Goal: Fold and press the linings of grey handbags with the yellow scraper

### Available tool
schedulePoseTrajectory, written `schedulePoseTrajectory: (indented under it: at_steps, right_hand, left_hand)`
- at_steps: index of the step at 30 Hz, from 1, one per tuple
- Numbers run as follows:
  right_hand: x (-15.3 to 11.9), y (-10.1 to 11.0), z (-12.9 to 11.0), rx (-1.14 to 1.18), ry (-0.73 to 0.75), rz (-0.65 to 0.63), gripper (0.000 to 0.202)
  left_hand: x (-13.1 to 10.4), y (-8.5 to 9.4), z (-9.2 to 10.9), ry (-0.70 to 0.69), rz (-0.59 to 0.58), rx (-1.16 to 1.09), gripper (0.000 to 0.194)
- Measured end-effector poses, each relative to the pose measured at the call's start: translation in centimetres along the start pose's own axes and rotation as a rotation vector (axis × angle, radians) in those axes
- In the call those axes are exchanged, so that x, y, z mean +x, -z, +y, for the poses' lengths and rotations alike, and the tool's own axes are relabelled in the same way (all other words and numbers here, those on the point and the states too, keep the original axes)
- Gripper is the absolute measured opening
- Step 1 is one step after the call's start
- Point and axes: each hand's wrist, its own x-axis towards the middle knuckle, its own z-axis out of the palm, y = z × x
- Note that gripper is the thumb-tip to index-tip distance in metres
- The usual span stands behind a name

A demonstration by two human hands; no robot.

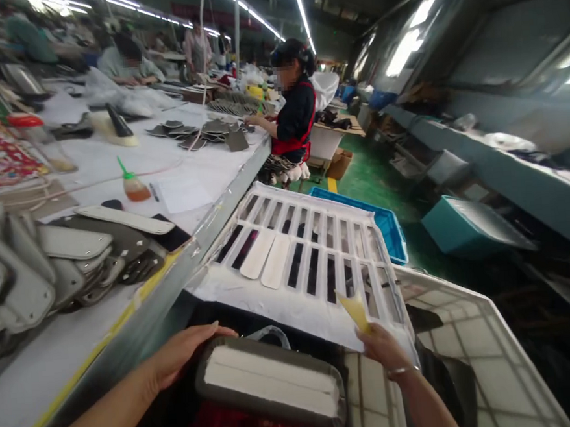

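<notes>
In front of me is a dark grey, rounded block-shaped piece whose top carries long white strips with a seam between them. My left hand rests at its far left corner, fingers stretched out along the edge. My right hand is closed round a yellow, flat-ended spreader, its wide end pointing up and left. Beyond both hands lies a white slotted plastic crate turned bottom up. Two cream strips lie side by side on its slats, apart from the spreader.
Left, a long worktable bears stacked grey leather-like pieces and a green-tipped bottle. A person in a red apron works farther along it. A blue bin stands behind the crate; a white-rimmed container is at right.
</notes>
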Motion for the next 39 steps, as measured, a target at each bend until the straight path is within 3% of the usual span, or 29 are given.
schedulePoseTrajectory:
  at_steps: [3,5,9,12,15,18,21,23,26,28,34,39]
  right_hand:
    - [-3.1,2.2,-4.6,0.011,0.348,-0.222,0.027]
    - [-5.1,2.0,-8.6,-0.139,0.522,-0.359,0.027]
    - [-6.8,-1.7,-15.9,-0.567,0.734,-0.636,0.029]
    - [-6.0,-4.9,-18.8,-0.806,0.909,-0.737,0.031]
    - [-4.3,-6.8,-19.9,-0.950,1.041,-0.722,0.029]
    - [-3.4,-7.8,-20.7,-0.985,1.056,-0.738,0.033]
    - [-4.2,-9.3,-21.2,-0.924,0.966,-0.788,0.041]
    - [-5.2,-11.0,-21.0,-0.938,0.902,-0.641,0.041]
    - [-6.0,-13.7,-20.0,-1.027,0.945,-0.321,0.048]
    - [-5.7,-14.7,-19.4,-1.038,1.026,-0.259,0.048]
    - [-4.0,-14.4,-19.8,-1.033,1.186,-0.338,0.053]
    - [-4.1,-14.6,-20.3,-1.044,1.232,-0.362,0.055]
  left_hand:
    - [0.9,1.0,0.4,-0.040,-0.002,-0.166,0.053]
    - [1.8,0.9,1.6,-0.085,-0.007,-0.164,0.056]
    - [3.1,-0.6,4.4,-0.167,-0.058,0.075,0.060]
    - [3.4,-1.6,5.2,-0.144,-0.209,0.418,0.051]
    - [3.4,-1.5,4.6,-0.106,-0.305,0.670,0.040]
    - [3.6,-1.1,3.1,-0.096,-0.237,0.652,0.041]
    - [3.7,-1.2,1.9,-0.095,-0.175,0.604,0.043]
    - [3.5,-1.4,1.6,-0.126,-0.128,0.587,0.043]
    - [2.9,-1.2,2.2,-0.131,-0.092,0.557,0.043]
    - [2.3,-0.6,3.0,-0.110,-0.106,0.500,0.043]
    - [1.1,1.4,4.1,-0.038,-0.287,0.482,0.046]
    - [1.5,1.7,3.6,-0.034,-0.224,0.507,0.048]
